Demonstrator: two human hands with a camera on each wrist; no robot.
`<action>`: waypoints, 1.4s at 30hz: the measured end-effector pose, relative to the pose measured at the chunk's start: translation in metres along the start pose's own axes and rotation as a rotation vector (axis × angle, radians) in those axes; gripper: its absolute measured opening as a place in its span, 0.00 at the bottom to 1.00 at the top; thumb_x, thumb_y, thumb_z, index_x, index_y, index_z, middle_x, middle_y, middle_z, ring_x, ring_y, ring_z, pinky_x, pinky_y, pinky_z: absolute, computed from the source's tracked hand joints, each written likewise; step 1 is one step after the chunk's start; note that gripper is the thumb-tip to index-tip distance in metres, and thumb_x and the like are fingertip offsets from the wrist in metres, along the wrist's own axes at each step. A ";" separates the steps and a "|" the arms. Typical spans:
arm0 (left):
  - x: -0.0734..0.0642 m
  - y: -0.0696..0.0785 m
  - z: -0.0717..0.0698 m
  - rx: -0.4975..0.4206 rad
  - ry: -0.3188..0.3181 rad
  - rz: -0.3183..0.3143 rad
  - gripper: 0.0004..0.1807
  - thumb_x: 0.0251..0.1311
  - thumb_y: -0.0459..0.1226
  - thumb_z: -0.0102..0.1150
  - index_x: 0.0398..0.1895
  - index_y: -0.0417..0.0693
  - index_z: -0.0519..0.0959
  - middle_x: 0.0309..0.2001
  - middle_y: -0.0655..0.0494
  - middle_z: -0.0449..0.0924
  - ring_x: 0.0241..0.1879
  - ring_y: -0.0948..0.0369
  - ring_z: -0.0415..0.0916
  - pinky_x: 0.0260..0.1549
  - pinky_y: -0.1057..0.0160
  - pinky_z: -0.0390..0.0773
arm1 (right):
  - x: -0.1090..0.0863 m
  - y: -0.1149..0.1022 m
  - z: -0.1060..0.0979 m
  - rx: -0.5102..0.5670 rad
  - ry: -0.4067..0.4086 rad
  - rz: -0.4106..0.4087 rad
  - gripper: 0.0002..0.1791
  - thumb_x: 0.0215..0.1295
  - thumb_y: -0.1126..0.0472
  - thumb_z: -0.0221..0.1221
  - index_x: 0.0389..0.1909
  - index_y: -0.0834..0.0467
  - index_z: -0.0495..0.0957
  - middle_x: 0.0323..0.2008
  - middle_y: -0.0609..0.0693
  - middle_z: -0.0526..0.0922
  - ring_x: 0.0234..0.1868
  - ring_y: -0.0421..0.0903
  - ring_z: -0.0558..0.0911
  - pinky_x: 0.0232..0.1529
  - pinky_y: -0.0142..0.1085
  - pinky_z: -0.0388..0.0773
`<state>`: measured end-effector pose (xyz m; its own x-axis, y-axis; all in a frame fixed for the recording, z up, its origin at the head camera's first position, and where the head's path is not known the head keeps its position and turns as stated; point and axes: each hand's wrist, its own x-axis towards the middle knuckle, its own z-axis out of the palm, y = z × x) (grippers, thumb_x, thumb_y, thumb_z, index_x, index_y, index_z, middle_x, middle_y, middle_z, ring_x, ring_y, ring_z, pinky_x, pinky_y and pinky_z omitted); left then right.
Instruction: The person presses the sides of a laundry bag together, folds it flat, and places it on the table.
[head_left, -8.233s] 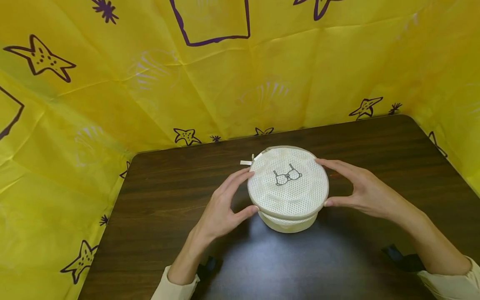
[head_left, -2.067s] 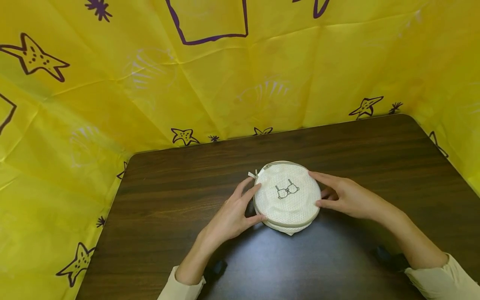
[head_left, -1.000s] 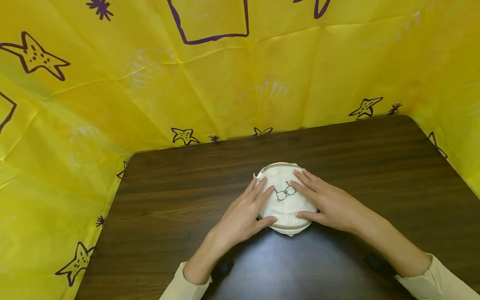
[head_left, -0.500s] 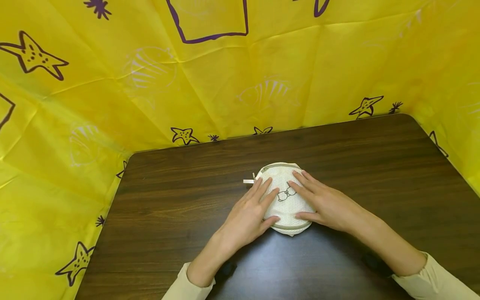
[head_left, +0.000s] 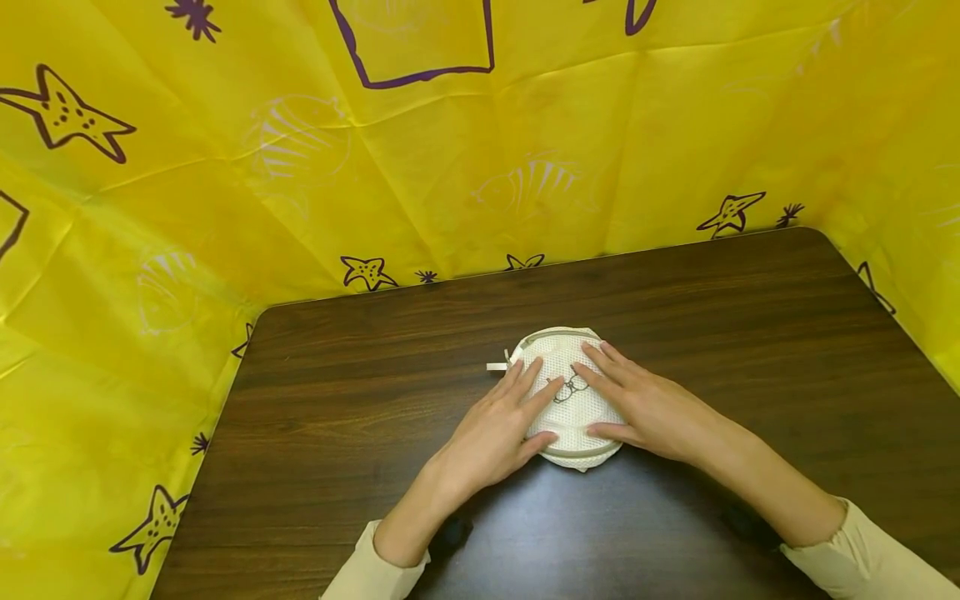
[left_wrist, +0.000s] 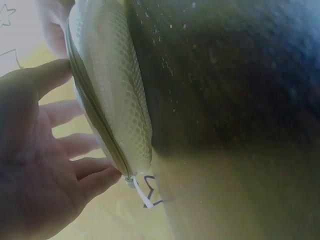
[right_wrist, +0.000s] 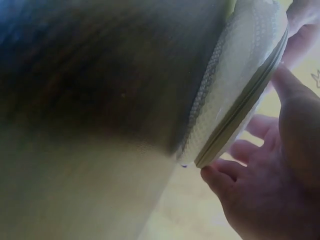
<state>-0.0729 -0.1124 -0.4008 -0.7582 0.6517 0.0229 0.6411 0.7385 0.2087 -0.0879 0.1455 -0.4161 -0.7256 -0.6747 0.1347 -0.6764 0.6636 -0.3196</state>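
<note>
A round white mesh laundry bag (head_left: 576, 429) with a bra drawing lies squashed low on the dark wooden table (head_left: 360, 375). My left hand (head_left: 487, 433) rests on the left part of its lid, fingers spread and fairly straight. From the other side my right hand (head_left: 663, 412) lies over the lid's right part, fingers spread too, covering some of the drawing. A white tag (head_left: 497, 367) sticks out at the bag's back left. In the right wrist view the zipper (right_wrist: 250, 95) runs shut around the rim above bulging mesh (right_wrist: 215, 100). The left wrist view shows fingertips along the lid edge.
A yellow cloth (head_left: 420, 183) printed with starfish and fish hangs behind the table and down both sides. The table's back edge lies beyond the bag. Dark straps (head_left: 453, 533) show beneath the wrists.
The bag stood taller at first, with my hands at its sides; it is now lower. Both hands have moved inward onto the lid, and over the last half second they have barely shifted.
</note>
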 end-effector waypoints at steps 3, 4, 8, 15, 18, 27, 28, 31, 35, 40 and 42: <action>0.000 -0.001 0.000 0.000 -0.018 0.005 0.37 0.68 0.53 0.57 0.77 0.56 0.60 0.77 0.42 0.50 0.74 0.41 0.51 0.67 0.48 0.63 | 0.001 0.000 0.000 0.016 -0.015 0.009 0.43 0.66 0.43 0.63 0.75 0.60 0.60 0.76 0.62 0.54 0.74 0.64 0.55 0.64 0.57 0.67; 0.000 -0.001 0.000 0.001 -0.023 0.006 0.37 0.68 0.54 0.57 0.77 0.56 0.60 0.77 0.42 0.50 0.74 0.41 0.50 0.67 0.48 0.63 | 0.001 0.000 0.001 0.020 -0.020 0.012 0.43 0.66 0.43 0.62 0.75 0.60 0.60 0.76 0.62 0.54 0.75 0.64 0.55 0.64 0.57 0.67; 0.000 -0.001 0.000 0.008 -0.042 0.008 0.39 0.68 0.56 0.55 0.78 0.56 0.58 0.77 0.42 0.49 0.75 0.42 0.49 0.68 0.49 0.61 | 0.001 0.000 0.001 0.025 -0.030 0.017 0.43 0.66 0.43 0.62 0.75 0.60 0.60 0.76 0.62 0.54 0.75 0.64 0.55 0.64 0.57 0.67; 0.002 -0.002 0.002 0.031 -0.074 0.016 0.40 0.69 0.58 0.52 0.79 0.55 0.55 0.78 0.41 0.45 0.75 0.42 0.46 0.69 0.50 0.59 | 0.001 0.002 0.002 0.023 -0.040 0.017 0.43 0.67 0.44 0.61 0.75 0.61 0.58 0.76 0.63 0.52 0.75 0.64 0.54 0.65 0.57 0.66; 0.003 -0.001 0.003 0.041 -0.082 0.017 0.40 0.69 0.58 0.51 0.79 0.55 0.54 0.78 0.41 0.44 0.76 0.42 0.45 0.70 0.50 0.59 | 0.001 0.002 0.003 0.024 -0.045 0.019 0.43 0.67 0.44 0.62 0.76 0.61 0.58 0.76 0.63 0.52 0.75 0.64 0.53 0.65 0.57 0.66; 0.003 -0.002 0.004 0.050 -0.113 0.008 0.40 0.71 0.57 0.49 0.80 0.54 0.52 0.78 0.41 0.41 0.76 0.42 0.41 0.71 0.51 0.55 | 0.002 0.004 0.004 0.041 -0.068 0.017 0.43 0.69 0.44 0.60 0.76 0.61 0.56 0.76 0.63 0.51 0.75 0.65 0.52 0.66 0.57 0.64; 0.003 -0.002 0.004 0.048 -0.116 0.006 0.40 0.71 0.57 0.49 0.80 0.55 0.52 0.78 0.41 0.41 0.76 0.42 0.41 0.71 0.51 0.54 | 0.002 0.004 0.004 0.044 -0.070 0.016 0.43 0.69 0.44 0.60 0.76 0.61 0.56 0.76 0.63 0.51 0.75 0.65 0.52 0.66 0.57 0.64; 0.003 -0.002 0.004 0.053 -0.119 0.006 0.40 0.71 0.57 0.49 0.80 0.54 0.52 0.78 0.41 0.41 0.76 0.42 0.41 0.72 0.51 0.53 | 0.002 0.005 0.005 0.048 -0.073 0.012 0.43 0.69 0.45 0.60 0.76 0.62 0.56 0.77 0.64 0.50 0.75 0.65 0.52 0.66 0.57 0.64; 0.004 -0.002 0.004 0.053 -0.130 0.008 0.40 0.71 0.57 0.49 0.80 0.54 0.52 0.78 0.40 0.42 0.76 0.42 0.42 0.72 0.52 0.52 | 0.002 0.006 0.005 0.058 -0.075 0.011 0.43 0.69 0.45 0.60 0.76 0.62 0.56 0.77 0.64 0.50 0.75 0.65 0.51 0.66 0.56 0.64; 0.003 -0.003 0.005 0.032 -0.149 -0.001 0.40 0.71 0.57 0.49 0.80 0.54 0.51 0.79 0.41 0.40 0.77 0.42 0.39 0.72 0.52 0.52 | 0.002 0.006 0.006 0.072 -0.079 0.014 0.43 0.68 0.46 0.61 0.76 0.62 0.56 0.77 0.64 0.50 0.75 0.65 0.51 0.66 0.56 0.64; 0.003 -0.003 0.006 0.031 -0.150 -0.003 0.40 0.71 0.57 0.49 0.80 0.55 0.51 0.79 0.41 0.40 0.77 0.43 0.39 0.72 0.51 0.53 | 0.002 0.006 0.007 0.074 -0.081 0.016 0.43 0.68 0.46 0.61 0.76 0.62 0.57 0.77 0.64 0.50 0.75 0.65 0.51 0.66 0.56 0.64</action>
<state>-0.0763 -0.1113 -0.4074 -0.7350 0.6664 -0.1249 0.6442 0.7439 0.1780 -0.0920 0.1460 -0.4238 -0.7217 -0.6901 0.0540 -0.6516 0.6509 -0.3895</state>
